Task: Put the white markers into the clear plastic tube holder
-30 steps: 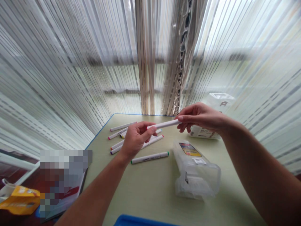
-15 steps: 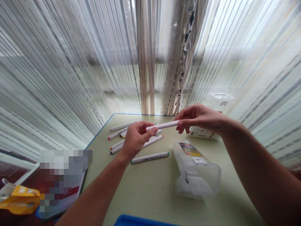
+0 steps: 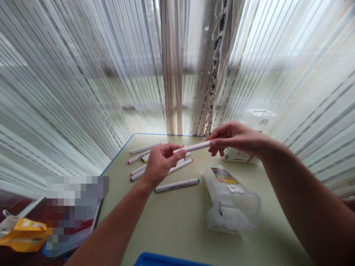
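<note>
A white marker (image 3: 197,146) with a red end is held level above the table between both hands. My left hand (image 3: 162,162) pinches its red end between thumb and fingers. Thumb and fingertips of my right hand (image 3: 229,138) grip the other end. Several white markers with coloured ends lie below and behind my left hand, which hides part of them. A green-ended marker (image 3: 176,185) lies apart, nearer to me. To its right a clear plastic case (image 3: 233,199) with a colourful label lies on the table.
The pale green table (image 3: 166,225) has a blue edge. A white box (image 3: 241,157) stands behind my right hand. String curtains (image 3: 133,66) hang beyond the table. A blue object (image 3: 169,259) shows at the bottom edge, and a yellow packet (image 3: 26,234) lies at the lower left.
Almost nothing differs: both hands keep their grip on the marker, and the case and loose markers stay in place. The beaded curtain strand has swung slightly left.
</note>
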Demonstrator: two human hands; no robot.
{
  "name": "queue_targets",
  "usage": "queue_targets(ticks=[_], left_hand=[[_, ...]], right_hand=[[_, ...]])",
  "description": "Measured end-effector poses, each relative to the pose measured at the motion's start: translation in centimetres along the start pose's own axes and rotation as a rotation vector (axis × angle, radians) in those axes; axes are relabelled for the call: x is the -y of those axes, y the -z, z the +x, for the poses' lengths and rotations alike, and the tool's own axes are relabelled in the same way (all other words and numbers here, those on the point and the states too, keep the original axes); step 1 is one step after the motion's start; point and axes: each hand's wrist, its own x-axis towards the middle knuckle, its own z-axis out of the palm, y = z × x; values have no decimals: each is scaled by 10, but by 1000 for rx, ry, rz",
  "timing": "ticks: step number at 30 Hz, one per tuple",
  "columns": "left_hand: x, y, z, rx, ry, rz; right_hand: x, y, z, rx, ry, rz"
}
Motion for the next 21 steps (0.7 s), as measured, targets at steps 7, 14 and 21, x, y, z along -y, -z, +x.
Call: queue_targets(ticks=[7, 14, 21], left_hand=[[-2, 0, 0, 5, -1, -12], [-2, 0, 0, 19, -11, -55], [-4, -1, -1, 28, -14, -114]], right_hand=[[-2, 1, 0, -6, 0, 14], [-2, 3, 0, -22, -6, 26], [-1, 2, 0, -52, -16, 55]])
